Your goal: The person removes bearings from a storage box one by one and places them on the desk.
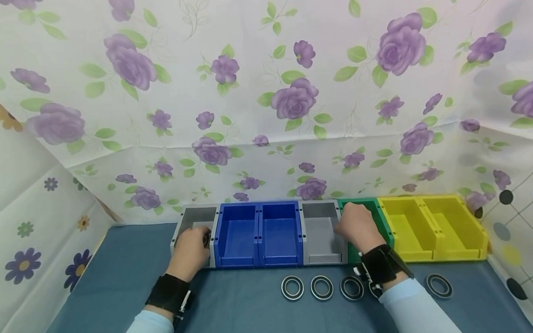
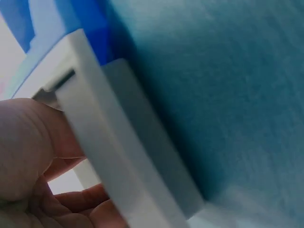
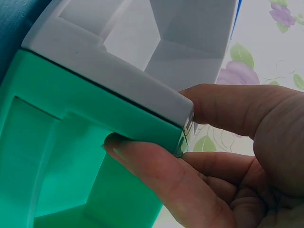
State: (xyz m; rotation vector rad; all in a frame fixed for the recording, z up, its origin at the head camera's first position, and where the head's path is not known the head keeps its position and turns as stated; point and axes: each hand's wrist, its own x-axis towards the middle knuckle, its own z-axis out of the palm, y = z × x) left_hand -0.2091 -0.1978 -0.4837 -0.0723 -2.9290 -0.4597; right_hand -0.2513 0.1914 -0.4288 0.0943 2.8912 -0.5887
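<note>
My left hand (image 1: pixel 192 247) reaches into the grey bin (image 1: pixel 202 212) at the row's left end, fingers curled. A dark, round-edged bearing (image 1: pixel 207 239) shows at its thumb side, mostly hidden by the hand. In the left wrist view the thumb and fingers (image 2: pixel 80 199) pass behind the bin's grey front wall (image 2: pixel 118 156). My right hand (image 1: pixel 357 226) pinches the adjoining walls of the second grey bin (image 1: pixel 322 228) and the green bin (image 1: pixel 372 208). The right wrist view shows one finger (image 3: pixel 147 161) inside the green bin and another on the grey side.
Two blue bins (image 1: pixel 259 231) stand between the grey ones, and two yellow bins (image 1: pixel 433 228) end the row at right. Several bearings (image 1: pixel 292 288) lie on the blue cloth (image 1: pixel 242 309) in front, one partly behind the right wrist. A flowered curtain (image 1: pixel 269 112) hangs behind the bins.
</note>
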